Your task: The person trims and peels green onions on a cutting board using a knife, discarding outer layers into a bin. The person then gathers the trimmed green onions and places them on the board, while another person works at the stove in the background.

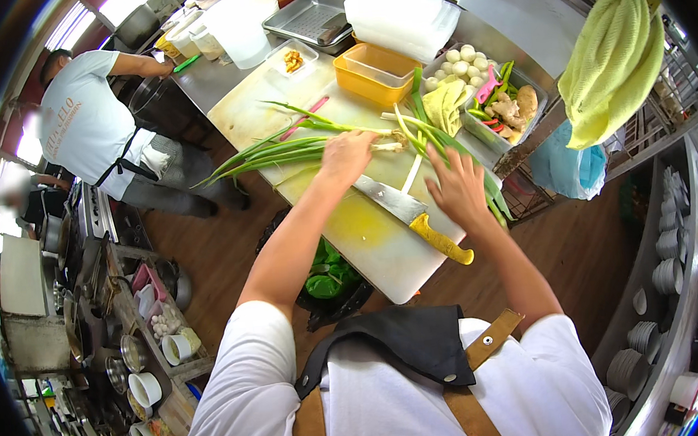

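Note:
My left hand (347, 159) is closed around a bunch of spring onions (274, 152), near their pale root ends. Their green tops fan out to the left over the board's edge. My right hand (459, 185) has its fingers apart and rests against more long green stalks (438, 135) that bend down the board's right side. A knife (393, 200) with a yellow handle lies between and below my hands, its blade pointing up-left. Under all this is a white cutting board (367, 245) with yellow stains. A pink-handled tool (306, 116) lies partly behind the spring onions.
Beyond my hands stand a yellow tub (371, 77), a bin of vegetables and ginger (509, 111), and a crumpled yellow cloth (445, 105). A yellow-green towel (612, 66) hangs at right. Below the board is a black-lined bin (333, 281). A co-worker (91, 115) stands at left.

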Available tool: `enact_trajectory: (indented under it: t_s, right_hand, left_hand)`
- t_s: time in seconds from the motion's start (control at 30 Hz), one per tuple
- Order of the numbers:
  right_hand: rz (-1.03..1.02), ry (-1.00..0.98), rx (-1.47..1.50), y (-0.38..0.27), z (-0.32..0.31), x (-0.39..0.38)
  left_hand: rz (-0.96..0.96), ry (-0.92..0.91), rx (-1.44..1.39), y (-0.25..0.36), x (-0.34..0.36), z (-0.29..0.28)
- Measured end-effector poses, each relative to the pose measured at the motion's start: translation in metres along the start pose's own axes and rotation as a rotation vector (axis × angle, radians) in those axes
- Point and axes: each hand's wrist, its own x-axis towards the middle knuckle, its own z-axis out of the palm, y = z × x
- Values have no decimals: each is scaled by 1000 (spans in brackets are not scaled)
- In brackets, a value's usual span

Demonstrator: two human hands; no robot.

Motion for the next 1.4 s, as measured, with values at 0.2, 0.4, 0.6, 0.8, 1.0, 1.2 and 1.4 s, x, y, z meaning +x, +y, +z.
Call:
enact_trajectory:
  t_s: [0.2,0.4,0.6,0.8,1.0,1.2,1.4]
  right_hand:
    - [34,-73,214,-17,0,-102]
    - [-7,-163,71,-41,6,-98]
    - [-11,-331,106,-31,9,-95]
    - [269,-545,688,-33,-56,-110]
    - [394,-491,746,-37,-80,-136]
    - [334,-289,710,-53,-110,-138]
    - [188,-377,565,-82,-111,-128]
  left_hand:
    - [-166,-44,146,-16,-119,-92]
    - [-491,-541,177,-54,-193,-65]
    - [-260,-140,181,-45,-101,-48]
    - [16,115,427,-89,-19,21]
    - [177,54,295,-73,-9,-40]
    - [10,15,339,-17,-124,-82]
    - [-411,6,139,-25,-203,-43]
